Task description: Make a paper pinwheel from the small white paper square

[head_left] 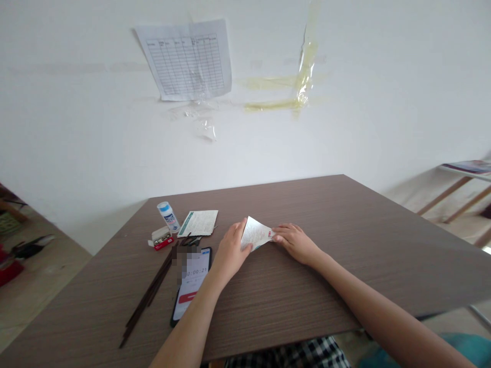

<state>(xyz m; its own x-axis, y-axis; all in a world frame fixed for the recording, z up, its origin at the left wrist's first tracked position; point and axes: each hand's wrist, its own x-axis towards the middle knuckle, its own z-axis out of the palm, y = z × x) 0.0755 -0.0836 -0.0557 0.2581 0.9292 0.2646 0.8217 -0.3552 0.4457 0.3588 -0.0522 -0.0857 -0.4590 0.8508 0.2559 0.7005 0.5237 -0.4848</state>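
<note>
At the table, the half-open left hand clasps folded paper; the right hand pinches its tip.

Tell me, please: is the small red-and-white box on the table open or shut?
Open: the box has its white flap raised, and small shiny pieces show inside.

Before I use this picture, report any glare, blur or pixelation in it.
In the head view, glare glints off the clear tape; in that same view, blocky pixelation hides part of the phone, and fine print on the held paper and posted sheet is too small or soft to read.
</note>
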